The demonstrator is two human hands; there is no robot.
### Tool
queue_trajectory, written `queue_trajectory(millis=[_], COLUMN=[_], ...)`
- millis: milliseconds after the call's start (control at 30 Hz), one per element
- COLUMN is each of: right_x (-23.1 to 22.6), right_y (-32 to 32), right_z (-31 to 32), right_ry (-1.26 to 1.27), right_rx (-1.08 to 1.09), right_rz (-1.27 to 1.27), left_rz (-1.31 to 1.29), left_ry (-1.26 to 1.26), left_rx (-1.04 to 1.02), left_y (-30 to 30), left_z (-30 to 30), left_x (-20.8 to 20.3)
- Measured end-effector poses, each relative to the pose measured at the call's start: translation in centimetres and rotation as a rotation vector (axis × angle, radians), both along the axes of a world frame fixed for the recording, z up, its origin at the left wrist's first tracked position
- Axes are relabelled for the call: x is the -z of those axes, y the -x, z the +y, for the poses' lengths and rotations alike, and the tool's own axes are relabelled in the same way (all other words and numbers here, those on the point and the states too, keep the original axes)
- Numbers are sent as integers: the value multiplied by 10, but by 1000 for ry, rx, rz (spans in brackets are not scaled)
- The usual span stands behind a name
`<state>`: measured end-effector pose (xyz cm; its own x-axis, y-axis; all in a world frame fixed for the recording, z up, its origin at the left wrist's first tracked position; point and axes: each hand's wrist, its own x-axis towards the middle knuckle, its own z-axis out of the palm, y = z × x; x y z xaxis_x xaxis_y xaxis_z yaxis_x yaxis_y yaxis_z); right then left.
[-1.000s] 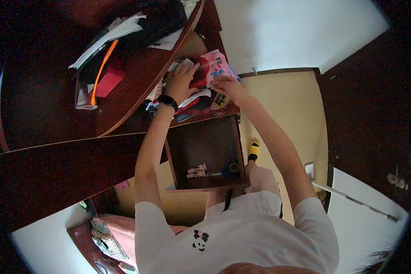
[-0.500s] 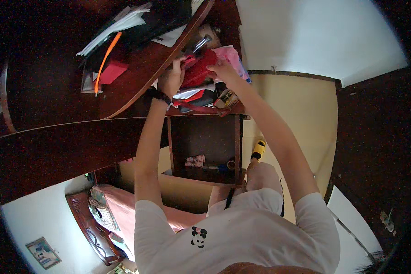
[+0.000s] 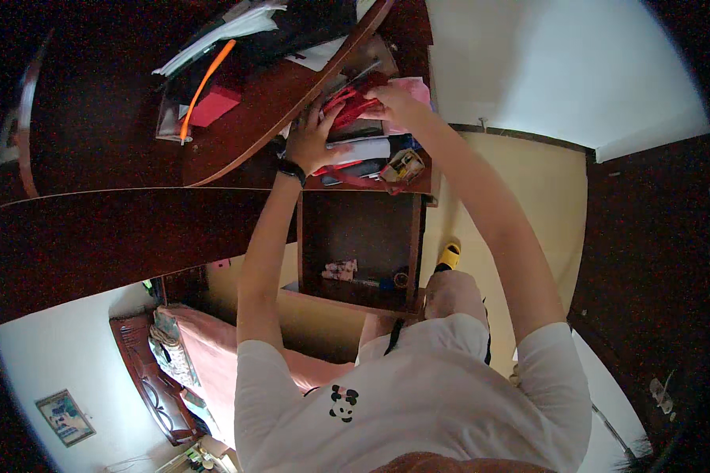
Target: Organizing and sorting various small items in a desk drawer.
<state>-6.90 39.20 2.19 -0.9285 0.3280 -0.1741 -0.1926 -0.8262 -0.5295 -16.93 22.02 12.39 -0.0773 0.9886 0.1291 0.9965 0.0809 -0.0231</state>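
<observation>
A red cloth-like item (image 3: 355, 109) lies bunched among a heap of things on the dark wooden desktop. Its exact kind does not show. My right hand (image 3: 396, 106) has its fingers closed on the right side of it. My left hand (image 3: 309, 143) reaches in from the other side, fingers spread, resting against the item's left edge and the heap. Pink printed sheeting (image 3: 412, 91) sits beyond my right hand. Just below the red item are a white packet (image 3: 367, 148) and a small box-like thing with a red strap (image 3: 403, 169).
Beneath the desktop an open drawer (image 3: 359, 236) holds a pink patterned item (image 3: 340, 270) and a roll of tape (image 3: 401, 277). A raised curved shelf (image 3: 268, 130) at left carries an orange stick (image 3: 205, 91), a red box (image 3: 215, 106) and papers (image 3: 221, 39). A white wall stands at right.
The red item has become more bunched and narrower. My left hand has opened and shifted toward the near side, uncovering the white packet. My right hand has moved slightly away from me.
</observation>
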Motion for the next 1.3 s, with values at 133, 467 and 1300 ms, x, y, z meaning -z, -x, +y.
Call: queue_trajectory(millis=[133, 467, 1300], right_x=[16, 6, -88], right_y=[4, -7, -255], right_z=[9, 10, -82], right_ry=[-725, 176, -40], right_rx=[220, -37, 514], right_rz=[-28, -147, -456], left_rz=[-46, 56, -254], left_ry=[47, -105, -285], left_rx=[-84, -116, 87], left_y=[10, 18, -4], left_z=[-1, -7, -8], left_x=[6, 32, 10])
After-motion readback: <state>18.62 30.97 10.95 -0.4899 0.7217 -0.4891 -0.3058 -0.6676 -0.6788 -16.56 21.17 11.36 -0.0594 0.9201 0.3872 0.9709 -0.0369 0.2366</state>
